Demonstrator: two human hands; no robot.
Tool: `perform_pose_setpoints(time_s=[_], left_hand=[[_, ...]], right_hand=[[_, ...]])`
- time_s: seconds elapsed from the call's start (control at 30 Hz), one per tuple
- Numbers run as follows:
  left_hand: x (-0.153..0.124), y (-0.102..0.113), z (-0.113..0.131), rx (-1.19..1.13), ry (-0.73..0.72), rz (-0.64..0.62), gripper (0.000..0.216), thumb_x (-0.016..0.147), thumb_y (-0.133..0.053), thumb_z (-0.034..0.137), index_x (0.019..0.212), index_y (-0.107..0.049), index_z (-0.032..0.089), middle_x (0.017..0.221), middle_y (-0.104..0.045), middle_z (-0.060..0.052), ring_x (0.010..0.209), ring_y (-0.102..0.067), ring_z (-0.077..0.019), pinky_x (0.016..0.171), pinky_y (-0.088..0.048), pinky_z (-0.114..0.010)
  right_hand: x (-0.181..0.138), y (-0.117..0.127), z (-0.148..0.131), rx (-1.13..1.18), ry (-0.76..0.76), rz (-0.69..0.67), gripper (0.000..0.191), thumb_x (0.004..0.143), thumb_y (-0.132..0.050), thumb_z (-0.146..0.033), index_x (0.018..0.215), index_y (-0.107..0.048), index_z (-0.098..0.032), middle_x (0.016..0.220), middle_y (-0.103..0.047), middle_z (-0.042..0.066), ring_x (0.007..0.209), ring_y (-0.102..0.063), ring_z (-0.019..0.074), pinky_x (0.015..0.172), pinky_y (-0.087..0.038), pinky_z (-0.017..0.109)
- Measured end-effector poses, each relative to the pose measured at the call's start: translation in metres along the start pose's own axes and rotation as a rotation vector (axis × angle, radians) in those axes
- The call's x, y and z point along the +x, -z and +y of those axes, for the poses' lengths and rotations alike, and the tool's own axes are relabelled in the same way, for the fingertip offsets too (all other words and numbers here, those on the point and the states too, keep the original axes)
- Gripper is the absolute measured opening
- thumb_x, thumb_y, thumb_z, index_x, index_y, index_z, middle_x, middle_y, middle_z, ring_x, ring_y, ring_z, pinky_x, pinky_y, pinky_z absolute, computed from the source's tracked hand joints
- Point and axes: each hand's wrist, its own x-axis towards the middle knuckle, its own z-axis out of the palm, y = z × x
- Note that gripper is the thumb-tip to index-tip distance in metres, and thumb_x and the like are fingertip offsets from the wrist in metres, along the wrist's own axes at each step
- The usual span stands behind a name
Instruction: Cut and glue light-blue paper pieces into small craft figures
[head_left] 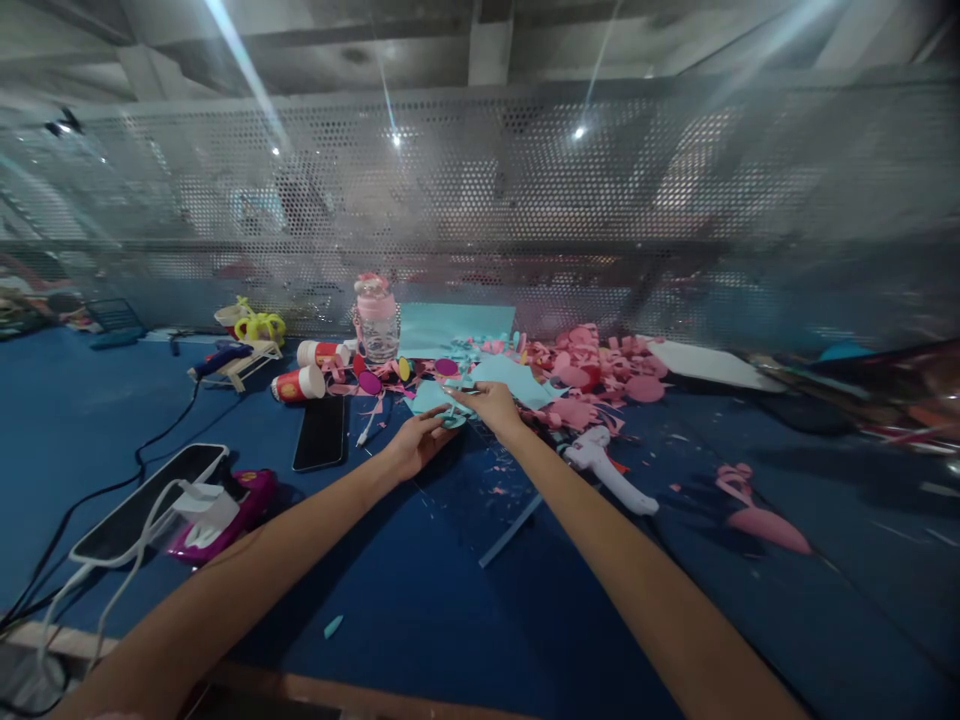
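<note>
Over the blue tabletop [420, 600], both my hands meet at a small turquoise foam piece [453, 421] with a round base. My left hand [415, 440] pinches its lower edge from the left. From the right, my right hand [491, 405] closes its fingertips on the upper part, whose exact shape is too small to make out. Just behind my hands lie flat turquoise sheets [517, 380]. A heap of pink foam cutouts [592, 365] spreads behind and to the right of them.
A dark phone [320, 433], red-and-white paper cups [298, 384] and a pink-lidded bottle [377, 320] stand left of centre. A glue gun [227, 357] rests on a small wooden stand. Cables run from a purple power strip [251, 500]. To the right lies a white handheld device [611, 470].
</note>
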Motion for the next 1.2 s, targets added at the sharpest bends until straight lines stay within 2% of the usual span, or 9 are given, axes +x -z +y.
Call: perform_pose_setpoints(time_s=[0.13,0.27,0.4,0.5,0.6,0.73,0.83,0.97,1.2], left_hand=[[0.002,0.002,-0.001,-0.006,-0.008,0.026,0.021,0.072,-0.047,-0.002,0.087,-0.06,0.006,0.074,-0.066,-0.01,0.072,-0.064,-0.0155,0.086,-0.046,-0.031],[0.003,0.003,-0.002,-0.003,-0.002,0.058,0.023,0.072,-0.046,-0.003,0.086,-0.061,0.006,0.071,-0.065,-0.009,0.067,-0.063,-0.0141,0.081,-0.048,-0.03],[0.003,0.002,-0.001,-0.002,0.025,0.076,0.023,0.071,-0.047,-0.004,0.084,-0.062,0.007,0.07,-0.065,-0.008,0.063,-0.062,-0.0129,0.072,-0.051,-0.027],[0.003,0.002,-0.001,0.005,0.034,0.066,0.023,0.072,-0.046,-0.003,0.084,-0.062,0.007,0.072,-0.066,-0.008,0.063,-0.062,-0.0127,0.068,-0.051,-0.025],[0.004,0.003,-0.002,0.01,0.031,0.044,0.022,0.072,-0.047,-0.002,0.085,-0.061,0.007,0.072,-0.066,-0.007,0.063,-0.062,-0.0127,0.067,-0.051,-0.024],[0.005,0.005,-0.004,0.011,0.029,0.028,0.023,0.071,-0.046,-0.003,0.087,-0.06,0.007,0.071,-0.065,-0.007,0.063,-0.062,-0.0126,0.069,-0.05,-0.025],[0.002,0.005,-0.002,-0.028,0.068,-0.005,0.023,0.07,-0.044,0.0,0.088,-0.058,0.005,0.078,-0.065,-0.011,0.071,-0.063,-0.0157,0.077,-0.05,-0.029],[-0.004,0.002,0.002,-0.129,0.122,-0.043,0.024,0.067,-0.043,0.004,0.088,-0.055,0.005,0.089,-0.063,-0.016,0.085,-0.063,-0.0213,0.083,-0.048,-0.034],[-0.002,0.001,0.001,-0.105,0.084,-0.036,0.023,0.067,-0.041,0.001,0.082,-0.057,0.008,0.071,-0.063,-0.009,0.064,-0.061,-0.0135,0.066,-0.049,-0.024]], right_hand=[[0.0,0.002,-0.005,0.027,-0.019,0.011,0.04,0.05,-0.071,-0.046,0.066,-0.068,-0.01,0.053,-0.062,0.001,0.056,-0.058,0.0161,0.05,-0.042,0.023],[0.0,0.003,-0.015,0.203,-0.099,0.036,0.045,0.043,-0.076,-0.042,0.073,-0.066,-0.011,0.061,-0.065,0.004,0.059,-0.059,0.0163,0.053,-0.045,0.025],[0.0,0.005,-0.027,0.353,-0.171,0.0,0.04,0.043,-0.077,-0.042,0.068,-0.064,-0.013,0.067,-0.065,0.004,0.06,-0.06,0.0141,0.056,-0.048,0.025],[0.0,0.009,-0.031,0.411,-0.195,0.047,0.038,0.042,-0.078,-0.04,0.064,-0.061,-0.014,0.063,-0.062,0.001,0.057,-0.058,0.0118,0.054,-0.048,0.024],[0.003,0.013,-0.029,0.379,-0.13,0.1,0.041,0.044,-0.076,-0.041,0.072,-0.061,-0.015,0.061,-0.061,0.0,0.057,-0.057,0.012,0.052,-0.045,0.023],[0.008,0.018,-0.024,0.26,0.064,0.102,0.046,0.049,-0.074,-0.041,0.084,-0.063,-0.015,0.061,-0.06,-0.001,0.057,-0.055,0.0122,0.053,-0.043,0.023],[0.011,0.021,-0.023,0.156,0.191,0.062,0.041,0.053,-0.071,-0.044,0.08,-0.065,-0.014,0.061,-0.06,0.0,0.056,-0.053,0.0119,0.055,-0.042,0.023],[0.011,0.021,-0.026,0.056,0.248,0.046,0.037,0.056,-0.069,-0.046,0.073,-0.066,-0.014,0.064,-0.061,0.002,0.06,-0.054,0.0137,0.057,-0.042,0.024],[0.007,0.024,-0.033,-0.062,0.3,0.048,0.037,0.058,-0.069,-0.044,0.077,-0.068,-0.013,0.066,-0.063,0.004,0.063,-0.057,0.0163,0.06,-0.044,0.026]])
